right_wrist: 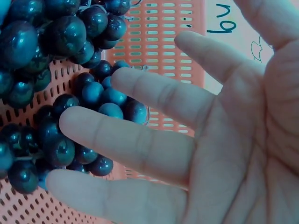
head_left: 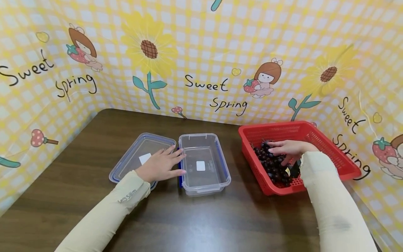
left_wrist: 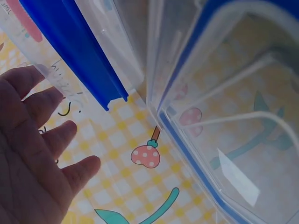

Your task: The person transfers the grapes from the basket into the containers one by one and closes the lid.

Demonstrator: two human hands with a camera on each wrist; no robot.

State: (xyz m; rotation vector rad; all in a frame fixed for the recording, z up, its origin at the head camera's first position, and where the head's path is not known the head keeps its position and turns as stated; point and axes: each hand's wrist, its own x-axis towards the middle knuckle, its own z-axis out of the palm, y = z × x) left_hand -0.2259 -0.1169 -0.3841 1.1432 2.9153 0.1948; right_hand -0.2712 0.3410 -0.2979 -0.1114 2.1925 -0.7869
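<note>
A clear plastic box (head_left: 204, 164) with blue clips stands on the brown table, its lid (head_left: 138, 157) lying just left of it. My left hand (head_left: 162, 164) rests flat with straight fingers (left_wrist: 42, 140) across the lid's right edge, fingertips at the box's left wall (left_wrist: 117, 42). A red perforated basket (head_left: 327, 147) on the right holds a bunch of dark grapes (head_left: 274, 168). My right hand (head_left: 289, 148) hovers inside the basket over the grapes (right_wrist: 56, 93), fingers (right_wrist: 154, 98) spread and straight, holding nothing.
A yellow checked backdrop (head_left: 207, 66) with sunflowers and "Sweet Spring" lettering walls in the table on three sides. Bare brown tabletop (head_left: 204, 220) lies in front of the box and basket.
</note>
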